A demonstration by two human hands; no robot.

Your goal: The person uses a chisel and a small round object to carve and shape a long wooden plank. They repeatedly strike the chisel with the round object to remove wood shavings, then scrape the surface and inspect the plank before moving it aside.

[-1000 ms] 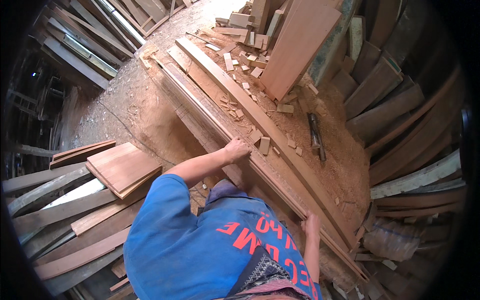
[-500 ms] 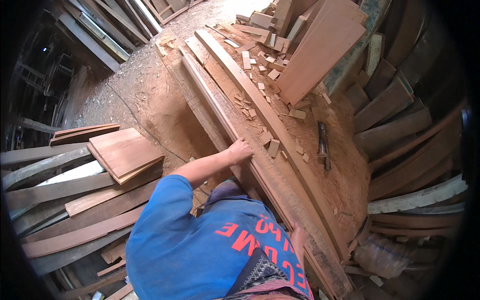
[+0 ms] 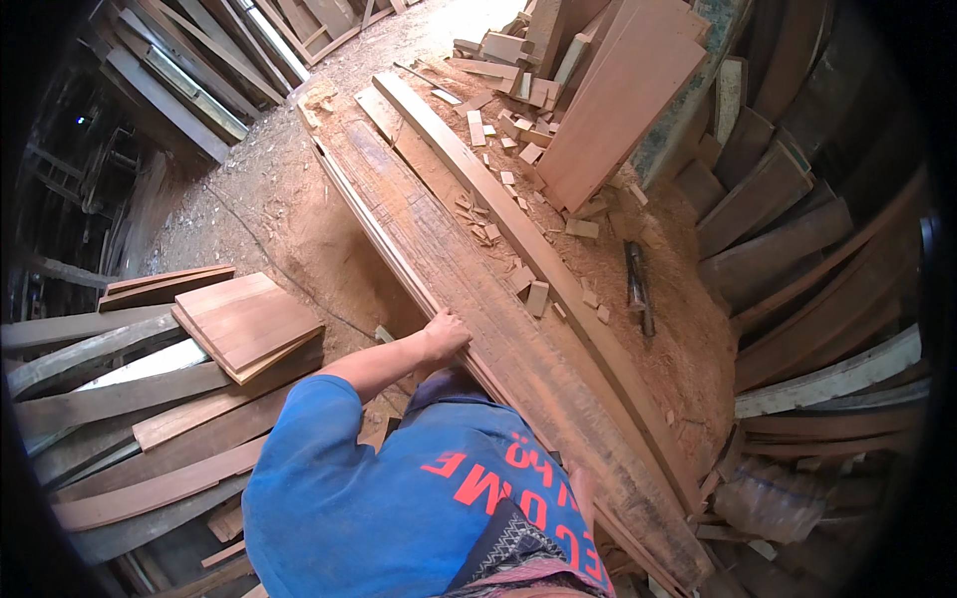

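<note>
My left hand (image 3: 445,335) is closed around the upper edge of a long, narrow wooden board (image 3: 384,237). That board runs along the near left side of a wide, worn plank bench (image 3: 498,314). Farther down the same edge is my right hand (image 3: 581,488), close against the board; my blue shirt covers part of it, and its fingers are hidden. On the bench's far side lies a long, squared beam (image 3: 528,239). Small offcuts (image 3: 537,298) and chips sit on the bench top between beam and board.
Wide boards (image 3: 623,110) lean beside a heap of wood blocks at the back. Stacked planks (image 3: 249,314) lie at the left, with a dark cable (image 3: 261,242) on the sawdust nearby. A dark tool (image 3: 638,284) rests right of the beam. Curved timbers (image 3: 837,384) fill the right side.
The board has shifted left and lower, from on top of the bench's left part to its edge, uncovering more bench top. My left hand has moved left and down with it.
</note>
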